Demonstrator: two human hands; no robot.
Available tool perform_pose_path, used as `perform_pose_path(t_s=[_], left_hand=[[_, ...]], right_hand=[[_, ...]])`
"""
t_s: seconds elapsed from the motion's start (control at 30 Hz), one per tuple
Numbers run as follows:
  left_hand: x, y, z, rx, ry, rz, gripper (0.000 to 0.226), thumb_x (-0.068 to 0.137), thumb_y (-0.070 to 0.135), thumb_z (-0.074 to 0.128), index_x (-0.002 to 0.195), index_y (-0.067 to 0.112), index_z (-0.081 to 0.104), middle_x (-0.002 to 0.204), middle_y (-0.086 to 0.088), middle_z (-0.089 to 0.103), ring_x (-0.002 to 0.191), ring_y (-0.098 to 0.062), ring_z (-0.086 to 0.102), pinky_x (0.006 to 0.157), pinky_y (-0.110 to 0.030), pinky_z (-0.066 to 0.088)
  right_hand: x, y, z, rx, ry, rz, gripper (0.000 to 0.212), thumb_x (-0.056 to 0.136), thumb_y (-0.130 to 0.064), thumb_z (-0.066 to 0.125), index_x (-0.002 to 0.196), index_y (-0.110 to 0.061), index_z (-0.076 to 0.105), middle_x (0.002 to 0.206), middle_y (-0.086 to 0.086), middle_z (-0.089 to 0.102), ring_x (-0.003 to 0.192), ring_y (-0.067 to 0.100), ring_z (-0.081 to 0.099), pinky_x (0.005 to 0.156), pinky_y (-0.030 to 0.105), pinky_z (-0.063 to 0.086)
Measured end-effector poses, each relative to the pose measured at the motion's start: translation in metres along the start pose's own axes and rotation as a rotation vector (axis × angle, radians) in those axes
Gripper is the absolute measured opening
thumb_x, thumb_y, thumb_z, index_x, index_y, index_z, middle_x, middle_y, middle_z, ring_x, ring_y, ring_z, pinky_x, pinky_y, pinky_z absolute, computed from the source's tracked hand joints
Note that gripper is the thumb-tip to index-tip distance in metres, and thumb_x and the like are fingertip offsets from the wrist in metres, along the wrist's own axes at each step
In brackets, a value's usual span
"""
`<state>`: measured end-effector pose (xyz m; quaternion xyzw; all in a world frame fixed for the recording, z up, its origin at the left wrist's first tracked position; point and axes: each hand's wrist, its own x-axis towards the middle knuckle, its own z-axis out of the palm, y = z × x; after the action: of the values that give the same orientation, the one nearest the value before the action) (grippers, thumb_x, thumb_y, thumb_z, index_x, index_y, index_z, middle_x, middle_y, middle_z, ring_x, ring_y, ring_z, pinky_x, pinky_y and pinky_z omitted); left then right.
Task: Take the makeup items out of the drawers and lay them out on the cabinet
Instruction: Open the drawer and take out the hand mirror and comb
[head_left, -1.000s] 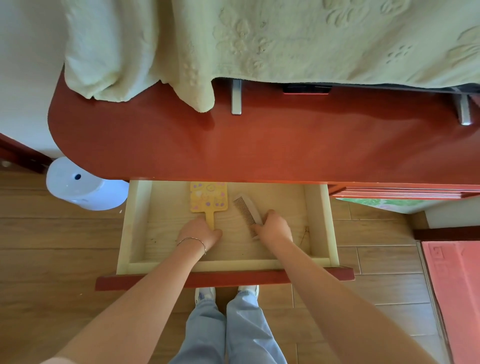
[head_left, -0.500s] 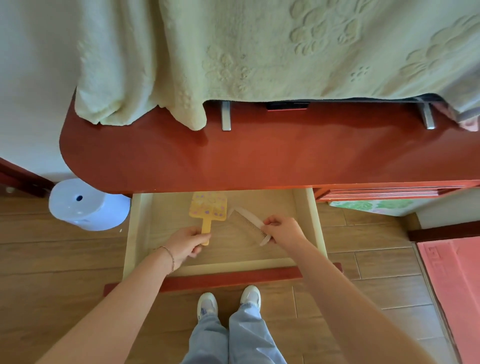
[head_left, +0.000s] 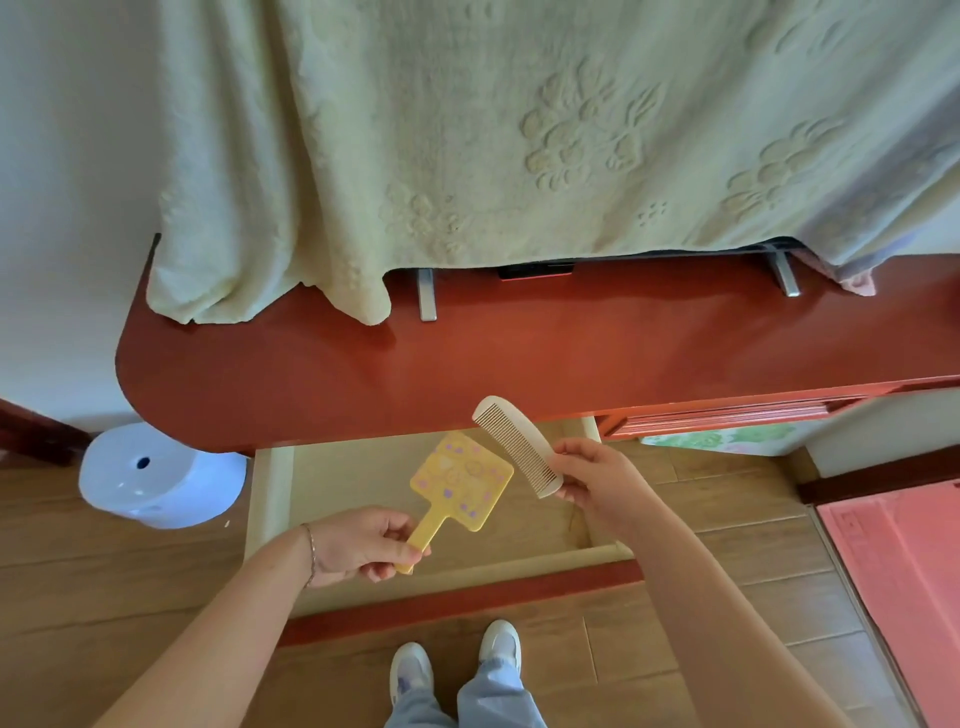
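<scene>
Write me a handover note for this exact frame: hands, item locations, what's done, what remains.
Left hand: grips the yellow hand mirror by its handle.
Right hand: pinches the cream comb at one end.
Both items are lifted above the open drawer, which looks empty in its visible part.
Done: both items taken out.
Left: lay them on the red cabinet top; check other drawers.

No readable text, label, brand or number anywhere; only purple and white cartoon decoration on the yellow paddle mirror (head_left: 460, 482), too blurred to make out any lettering.
</scene>
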<state>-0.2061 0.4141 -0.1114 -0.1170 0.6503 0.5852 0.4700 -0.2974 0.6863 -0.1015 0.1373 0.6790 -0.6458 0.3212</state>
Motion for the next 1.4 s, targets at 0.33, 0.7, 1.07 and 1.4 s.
perform_pose_path(t_s=[0.33,0.7,1.07,1.4], left_hand=[[-0.004,0.028,-0.006,-0.022,0.014,0.097,0.005,0.089,0.005,0.056,0.092,0.007,0.06,0.07,0.001,0.055,0.051,-0.006,0.044,0.049,-0.015,0.036],[0.024,0.081,-0.008,-0.209,0.328,0.25,0.013,0.089,0.009,0.057,0.101,0.006,0.061,0.07,0.001,0.052,0.048,-0.006,0.04,0.047,-0.017,0.028],[0.073,0.121,0.003,-0.377,0.483,0.241,0.014,0.088,0.011,0.059,0.101,0.005,0.063,0.079,-0.006,0.057,0.044,-0.007,0.036,0.041,-0.012,0.03],[0.097,0.134,-0.003,-0.374,0.542,0.201,0.013,0.088,0.012,0.06,0.098,0.006,0.063,0.078,-0.006,0.058,0.037,-0.003,0.035,0.036,-0.012,0.026]], right_hand=[[0.005,-0.032,-0.002,0.193,-0.019,-0.056,0.01,0.09,-0.002,0.053,0.088,-0.006,0.062,0.076,0.004,0.07,0.065,0.011,0.065,0.059,0.021,0.053],[0.024,-0.047,-0.013,0.297,0.105,-0.044,0.003,0.089,-0.006,0.057,0.09,-0.007,0.06,0.083,0.008,0.069,0.073,0.017,0.064,0.063,0.022,0.055],[0.068,-0.067,-0.022,0.193,0.279,-0.04,0.004,0.087,-0.003,0.059,0.089,-0.006,0.06,0.093,0.015,0.07,0.079,0.021,0.068,0.069,0.028,0.055],[0.095,-0.077,-0.018,-0.012,0.41,-0.051,0.006,0.087,-0.009,0.061,0.083,-0.013,0.058,0.08,0.002,0.067,0.079,0.017,0.067,0.071,0.03,0.058]])
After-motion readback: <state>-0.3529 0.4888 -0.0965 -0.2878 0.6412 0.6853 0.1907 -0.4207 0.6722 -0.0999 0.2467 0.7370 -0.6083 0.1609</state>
